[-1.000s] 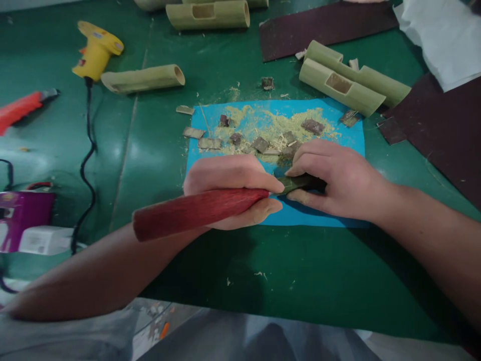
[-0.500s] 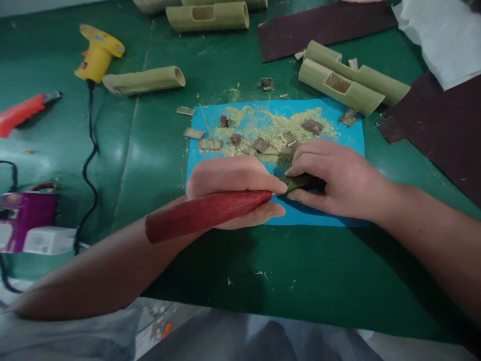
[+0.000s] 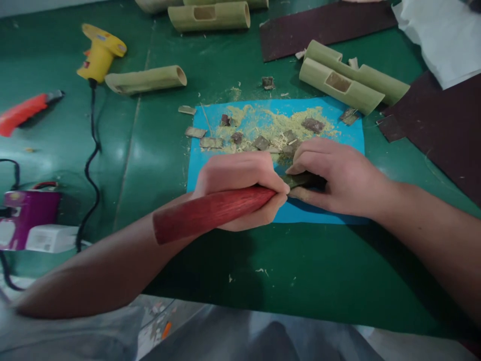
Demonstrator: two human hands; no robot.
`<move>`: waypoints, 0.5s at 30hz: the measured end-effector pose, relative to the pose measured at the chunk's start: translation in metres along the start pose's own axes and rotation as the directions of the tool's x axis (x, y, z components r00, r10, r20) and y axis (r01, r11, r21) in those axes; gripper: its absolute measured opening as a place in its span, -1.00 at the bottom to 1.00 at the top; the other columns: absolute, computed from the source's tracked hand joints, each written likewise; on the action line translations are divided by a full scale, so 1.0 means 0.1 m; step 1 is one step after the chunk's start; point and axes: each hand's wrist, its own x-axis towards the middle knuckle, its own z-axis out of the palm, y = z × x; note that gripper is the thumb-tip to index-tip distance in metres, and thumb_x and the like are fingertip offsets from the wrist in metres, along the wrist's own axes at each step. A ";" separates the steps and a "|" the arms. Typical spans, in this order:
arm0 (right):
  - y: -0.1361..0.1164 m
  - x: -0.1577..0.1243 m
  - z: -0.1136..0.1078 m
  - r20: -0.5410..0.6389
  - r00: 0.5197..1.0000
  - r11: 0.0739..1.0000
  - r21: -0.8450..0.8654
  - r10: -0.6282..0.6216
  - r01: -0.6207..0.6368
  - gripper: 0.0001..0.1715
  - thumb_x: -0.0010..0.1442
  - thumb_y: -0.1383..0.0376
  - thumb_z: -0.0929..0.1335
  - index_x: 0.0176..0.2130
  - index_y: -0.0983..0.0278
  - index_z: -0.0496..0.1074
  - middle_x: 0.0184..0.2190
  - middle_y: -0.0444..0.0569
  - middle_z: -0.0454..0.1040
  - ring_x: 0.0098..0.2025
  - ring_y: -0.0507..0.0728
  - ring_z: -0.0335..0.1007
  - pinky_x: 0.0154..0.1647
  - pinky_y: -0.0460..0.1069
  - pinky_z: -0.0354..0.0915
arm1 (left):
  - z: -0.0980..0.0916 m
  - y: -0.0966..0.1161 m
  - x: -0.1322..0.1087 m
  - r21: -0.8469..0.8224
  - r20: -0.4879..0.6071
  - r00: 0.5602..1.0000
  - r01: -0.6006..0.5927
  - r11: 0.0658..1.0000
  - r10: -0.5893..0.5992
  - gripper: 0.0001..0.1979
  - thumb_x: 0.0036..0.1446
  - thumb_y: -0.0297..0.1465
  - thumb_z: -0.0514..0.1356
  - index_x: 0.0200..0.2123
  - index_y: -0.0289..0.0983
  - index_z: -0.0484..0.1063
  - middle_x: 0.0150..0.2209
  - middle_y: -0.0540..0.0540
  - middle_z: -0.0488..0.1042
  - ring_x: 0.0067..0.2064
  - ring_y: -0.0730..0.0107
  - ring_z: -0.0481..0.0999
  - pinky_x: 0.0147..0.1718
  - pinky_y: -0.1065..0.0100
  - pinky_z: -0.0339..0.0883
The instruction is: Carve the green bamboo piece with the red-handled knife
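Observation:
My left hand (image 3: 240, 175) is closed around a long red piece with wood-like grain (image 3: 210, 210); its wide end points back along my forearm. Thumb and fingertips come together at its narrow end, hiding the tip. Close beside it, my right hand (image 3: 326, 170) pinches a dark green piece (image 3: 298, 179), largely hidden by the fingers, so I cannot tell its kind. Both hands are over the near part of a blue sheet (image 3: 203, 170). Just beyond them lie yellowish dust (image 3: 278, 120) and several small brown squares, such as this one (image 3: 312, 125).
Cut bamboo tubes (image 3: 341, 86) lie at the right, with another tube (image 3: 150, 80) at the left. Dark brown sheets (image 3: 326, 27) and white paper (image 3: 443, 40) are at the back right. A yellow corded tool (image 3: 99, 52), an orange-handled tool (image 3: 26, 113) and a purple box (image 3: 33, 210) stand left.
My left thumb and fingertips, apart before, have come together at the red piece's narrow end. The left hand has moved slightly right. My right hand stays nearly in place.

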 end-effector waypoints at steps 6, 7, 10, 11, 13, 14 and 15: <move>0.03 0.00 0.01 -0.007 1.000 1.000 0.012 -0.022 0.022 -0.83 0.29 0.15 0.39 -0.25 0.20 0.41 -0.24 0.01 0.46 -0.15 0.20 0.36 -0.16 0.08 0.24 | -0.02 0.02 -0.03 0.012 -0.071 0.996 0.062 0.998 -0.061 -0.85 -0.01 -0.61 0.31 -0.50 -0.26 0.50 -0.61 0.04 0.42 -0.60 0.56 0.35 -0.62 0.45 0.21; 0.03 0.00 0.01 -0.012 1.000 1.000 0.013 -0.024 0.024 -0.83 0.29 0.15 0.39 -0.25 0.20 0.41 -0.24 0.01 0.46 -0.15 0.20 0.36 -0.15 0.08 0.24 | -0.03 0.02 -0.04 0.018 -0.073 0.995 0.070 0.997 -0.069 -0.85 -0.02 -0.61 0.31 -0.50 -0.25 0.51 -0.60 0.03 0.43 -0.60 0.56 0.36 -0.62 0.45 0.22; 0.03 0.00 0.02 -0.025 0.999 1.000 0.015 -0.022 0.023 -0.82 0.30 0.14 0.39 -0.26 0.21 0.42 -0.25 0.00 0.46 -0.16 0.20 0.36 -0.16 0.08 0.24 | -0.05 -0.02 -0.07 0.004 -0.077 0.994 0.077 0.997 -0.076 -0.88 0.01 -0.57 0.32 -0.47 -0.24 0.55 -0.58 0.01 0.50 -0.58 0.51 0.43 -0.58 0.44 0.32; 0.03 0.00 0.02 -0.024 1.000 1.000 0.014 -0.020 0.020 -0.81 0.30 0.14 0.39 -0.26 0.21 0.42 -0.26 0.00 0.46 -0.17 0.20 0.36 -0.17 0.08 0.24 | -0.06 -0.03 -0.08 -0.012 -0.078 0.994 0.078 0.997 -0.079 -0.90 0.03 -0.54 0.33 -0.46 -0.24 0.56 -0.57 0.01 0.52 -0.57 0.50 0.46 -0.56 0.44 0.35; 0.02 0.00 0.02 -0.018 1.000 1.000 0.008 -0.014 0.014 -0.81 0.30 0.14 0.39 -0.26 0.21 0.42 -0.25 0.00 0.46 -0.17 0.19 0.36 -0.17 0.07 0.24 | -0.07 -0.07 -0.10 -0.045 -0.077 0.994 0.076 0.996 -0.079 -0.94 0.08 -0.50 0.35 -0.42 -0.24 0.59 -0.57 0.02 0.53 -0.56 0.51 0.47 -0.55 0.45 0.37; 0.02 0.01 0.02 -0.015 1.000 1.000 0.006 -0.011 0.011 -0.81 0.31 0.14 0.39 -0.26 0.21 0.43 -0.25 0.00 0.46 -0.17 0.19 0.36 -0.16 0.07 0.23 | -0.08 -0.08 -0.10 -0.049 -0.083 0.994 0.065 0.997 -0.069 -0.97 0.09 -0.47 0.36 -0.39 -0.24 0.60 -0.57 0.01 0.54 -0.56 0.52 0.47 -0.54 0.46 0.37; 0.02 0.01 0.02 -0.013 1.000 1.000 0.008 -0.008 0.008 -0.81 0.31 0.14 0.39 -0.25 0.21 0.43 -0.25 0.00 0.46 -0.17 0.19 0.36 -0.16 0.07 0.23 | -0.09 -0.10 -0.11 -0.048 -0.098 0.994 0.050 0.998 -0.054 -0.98 0.11 -0.43 0.36 -0.38 -0.25 0.61 -0.56 0.01 0.54 -0.56 0.51 0.47 -0.54 0.46 0.37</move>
